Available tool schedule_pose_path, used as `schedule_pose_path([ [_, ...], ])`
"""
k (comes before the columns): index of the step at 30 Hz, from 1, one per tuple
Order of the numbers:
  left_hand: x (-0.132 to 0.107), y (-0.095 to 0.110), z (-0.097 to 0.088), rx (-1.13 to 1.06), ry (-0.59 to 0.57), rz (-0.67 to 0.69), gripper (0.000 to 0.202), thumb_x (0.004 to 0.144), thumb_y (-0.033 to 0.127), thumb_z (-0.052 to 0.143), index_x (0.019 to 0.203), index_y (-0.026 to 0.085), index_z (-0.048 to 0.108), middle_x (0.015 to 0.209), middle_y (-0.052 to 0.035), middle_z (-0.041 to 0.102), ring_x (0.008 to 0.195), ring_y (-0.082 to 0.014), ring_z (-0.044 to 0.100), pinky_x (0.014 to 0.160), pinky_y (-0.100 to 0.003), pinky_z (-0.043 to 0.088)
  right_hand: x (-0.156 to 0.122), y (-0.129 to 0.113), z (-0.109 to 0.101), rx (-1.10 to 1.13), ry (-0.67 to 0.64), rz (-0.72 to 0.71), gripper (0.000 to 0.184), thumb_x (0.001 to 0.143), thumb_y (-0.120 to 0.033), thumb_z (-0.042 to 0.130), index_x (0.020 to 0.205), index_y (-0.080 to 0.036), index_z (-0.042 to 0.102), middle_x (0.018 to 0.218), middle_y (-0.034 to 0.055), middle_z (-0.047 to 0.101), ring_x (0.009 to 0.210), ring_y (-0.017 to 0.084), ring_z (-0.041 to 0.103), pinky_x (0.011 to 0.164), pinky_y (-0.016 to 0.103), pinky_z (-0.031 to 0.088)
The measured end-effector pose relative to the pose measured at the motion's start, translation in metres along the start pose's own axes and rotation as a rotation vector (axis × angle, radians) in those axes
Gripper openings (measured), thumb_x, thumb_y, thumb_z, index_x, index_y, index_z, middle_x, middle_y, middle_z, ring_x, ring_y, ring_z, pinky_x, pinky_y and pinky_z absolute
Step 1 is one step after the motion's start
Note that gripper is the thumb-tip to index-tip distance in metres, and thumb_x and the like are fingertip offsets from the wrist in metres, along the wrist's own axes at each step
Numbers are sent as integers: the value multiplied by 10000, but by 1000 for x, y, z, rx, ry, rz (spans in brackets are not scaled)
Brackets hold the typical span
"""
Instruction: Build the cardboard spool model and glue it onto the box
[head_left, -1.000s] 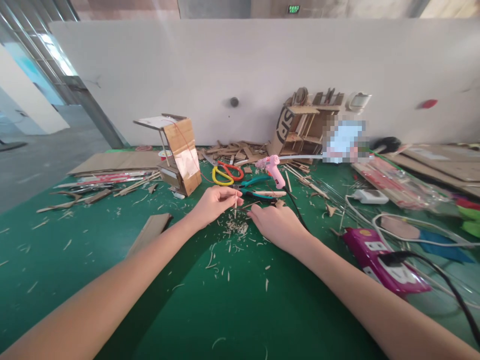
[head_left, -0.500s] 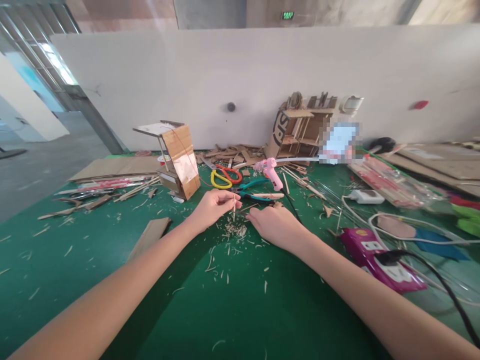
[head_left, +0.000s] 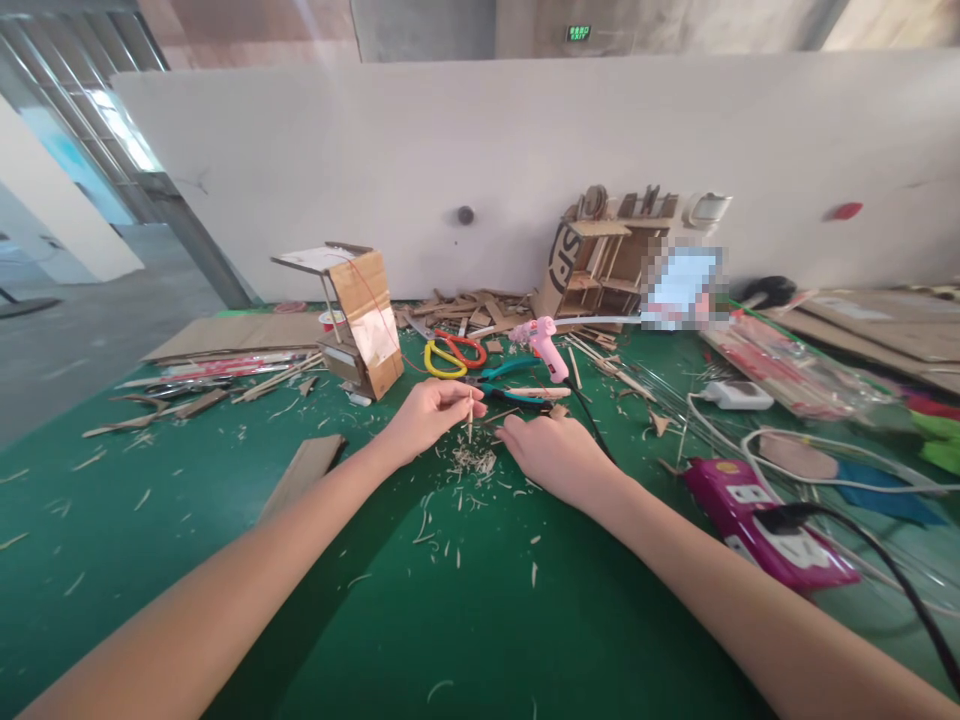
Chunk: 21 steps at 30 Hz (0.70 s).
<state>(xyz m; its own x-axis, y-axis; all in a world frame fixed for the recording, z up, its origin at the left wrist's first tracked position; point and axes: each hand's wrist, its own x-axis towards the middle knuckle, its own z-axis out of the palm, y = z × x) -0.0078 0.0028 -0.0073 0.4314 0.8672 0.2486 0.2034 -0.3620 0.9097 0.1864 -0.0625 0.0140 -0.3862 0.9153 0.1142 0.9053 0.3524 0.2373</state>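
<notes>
My left hand [head_left: 433, 415] pinches a thin wooden stick [head_left: 471, 418] between thumb and fingertips. It stands nearly upright, its lower end pointing at a small pile of wood shavings [head_left: 472, 460] on the green table. To the right of the pile, my right hand [head_left: 551, 447] is closed with its fingers curled under; what they hold, if anything, is hidden. Just beyond both hands lie teal-handled pliers [head_left: 517, 397]. Behind them are scissors [head_left: 442, 362] with yellow and red handles and a pink glue gun [head_left: 550, 355].
At the left stands a cardboard structure [head_left: 367, 325]; a cardboard shelf [head_left: 574, 270] is at the back. A cardboard strip [head_left: 304, 475] lies beside my left forearm. At the right are a magenta power strip [head_left: 727, 490], cables and packets of sticks [head_left: 787, 365]. Scraps are piled along the wall.
The whole view has shifted very slightly. Both hands keep practically the same position, and the stick stays pinched in my left hand.
</notes>
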Motion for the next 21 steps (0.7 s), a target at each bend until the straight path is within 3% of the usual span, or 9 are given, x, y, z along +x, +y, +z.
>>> schedule_pose_path([
  [6, -1, 1, 0, -7, -8, 6, 215, 875, 280, 570, 1001, 138, 670, 901, -73, 753, 809, -154, 700, 777, -279, 547, 0, 3, -2, -1, -7, -68, 416, 1004, -363, 280, 950, -162, 640, 701, 110, 706, 670, 276, 701, 640, 332, 451],
  [14, 0, 0, 0, 16, -20, 16, 222, 867, 255, 555, 1012, 138, 676, 893, -70, 756, 805, -156, 699, 766, -279, 545, 0, 0, 2, -1, -11, -4, 423, 1010, -333, 237, 1007, -147, 617, 747, 142, 712, 682, 282, 703, 598, 318, 450],
  [21, -1, 7, 0, 48, -8, 28, 229, 868, 264, 552, 1004, 129, 677, 884, -76, 755, 786, -161, 696, 755, -282, 546, 5, 5, -4, 20, -23, -63, 417, 1006, -347, 277, 961, -158, 646, 715, 111, 708, 693, 291, 704, 647, 353, 461],
])
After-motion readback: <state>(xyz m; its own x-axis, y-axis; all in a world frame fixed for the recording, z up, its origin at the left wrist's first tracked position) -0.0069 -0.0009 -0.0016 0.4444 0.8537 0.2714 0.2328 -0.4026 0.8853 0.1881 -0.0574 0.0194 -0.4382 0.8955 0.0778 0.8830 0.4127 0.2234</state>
